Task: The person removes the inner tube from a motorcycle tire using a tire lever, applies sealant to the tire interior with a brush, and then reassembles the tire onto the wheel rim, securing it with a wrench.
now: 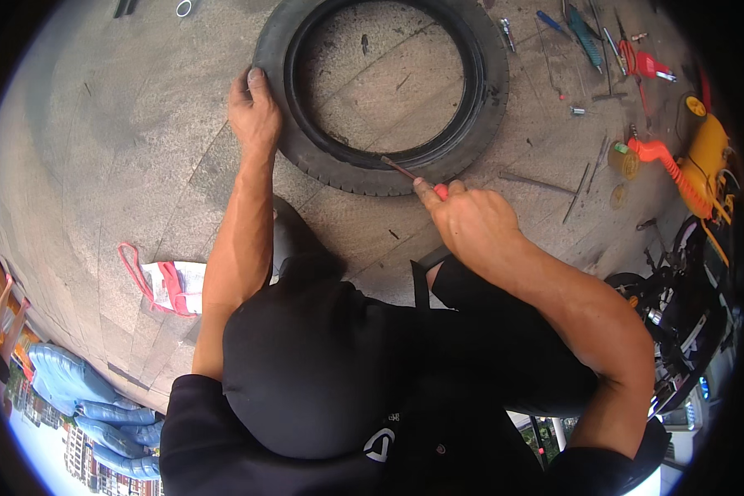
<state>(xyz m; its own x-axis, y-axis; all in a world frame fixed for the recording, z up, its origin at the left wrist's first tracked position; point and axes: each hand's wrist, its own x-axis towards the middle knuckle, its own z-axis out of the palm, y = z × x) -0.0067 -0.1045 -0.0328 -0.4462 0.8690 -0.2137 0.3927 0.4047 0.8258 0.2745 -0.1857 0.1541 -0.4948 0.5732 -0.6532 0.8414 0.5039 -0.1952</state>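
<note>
Left hand (255, 116): fingers bent against tyre (339, 168) outer edge, can't tell if gripping
Right hand (475, 219): fingers closed round red-handled tool (401, 170)
Tool tip (386, 160): beyond right fingers, on tyre

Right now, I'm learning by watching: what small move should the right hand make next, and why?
Perhaps ease the red-handled tool slightly along the tire, because the right hand holds the tool with its tip at the near inner edge, and the left hand holds the tire's outer left side.
</note>
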